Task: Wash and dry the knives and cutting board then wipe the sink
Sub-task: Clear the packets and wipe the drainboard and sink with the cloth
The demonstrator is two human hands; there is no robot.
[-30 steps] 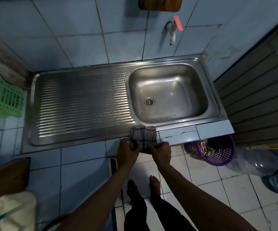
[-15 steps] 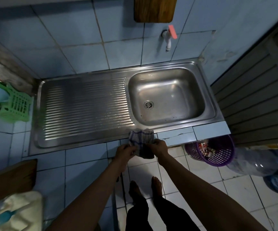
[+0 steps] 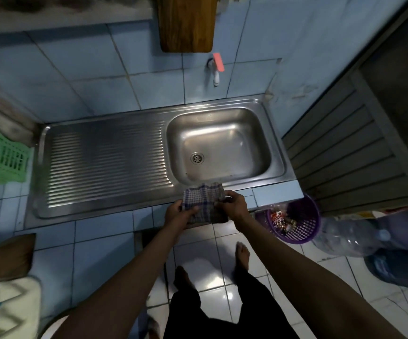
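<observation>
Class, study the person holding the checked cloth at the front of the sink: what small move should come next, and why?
Probably lower the checked cloth onto the sink rim and start wiping. Both the left hand and right hand grip it just above the front edge, and the basin and drainboard hold no items.

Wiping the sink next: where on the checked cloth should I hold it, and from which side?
Probably keep the near, bunched edge of the checked cloth, coming from the front over the sink rim. The left hand and right hand already grip its two sides there, and its far edge drapes loose toward the basin, free to wipe.
</observation>
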